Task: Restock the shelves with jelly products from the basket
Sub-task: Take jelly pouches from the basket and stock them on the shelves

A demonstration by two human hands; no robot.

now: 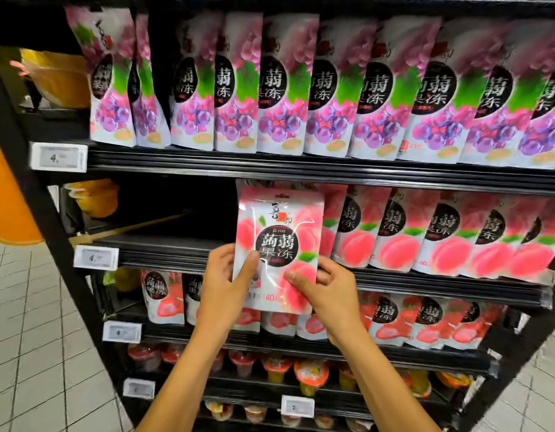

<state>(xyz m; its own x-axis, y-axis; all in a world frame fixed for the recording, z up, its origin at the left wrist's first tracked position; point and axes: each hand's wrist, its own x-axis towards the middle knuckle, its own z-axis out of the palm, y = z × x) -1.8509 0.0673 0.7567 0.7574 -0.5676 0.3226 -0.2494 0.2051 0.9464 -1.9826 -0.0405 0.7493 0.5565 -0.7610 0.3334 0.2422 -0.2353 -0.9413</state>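
A glossy pink-and-white plastic pouch of peach jelly (277, 244) is held upright, label outward, at the centre of the view. Its lower left edge is pinched by the left hand (221, 282), thumb laid across the front, and its lower right corner is gripped by the right hand (329, 291), probably so the bag is kept flat and square for facing. It is poised before the black metal middle shelf (164, 244), just at nine o'clock of the standing row of matching peach pouches (426, 235), apparently to extend that row toward nine o'clock. The basket is not seen.
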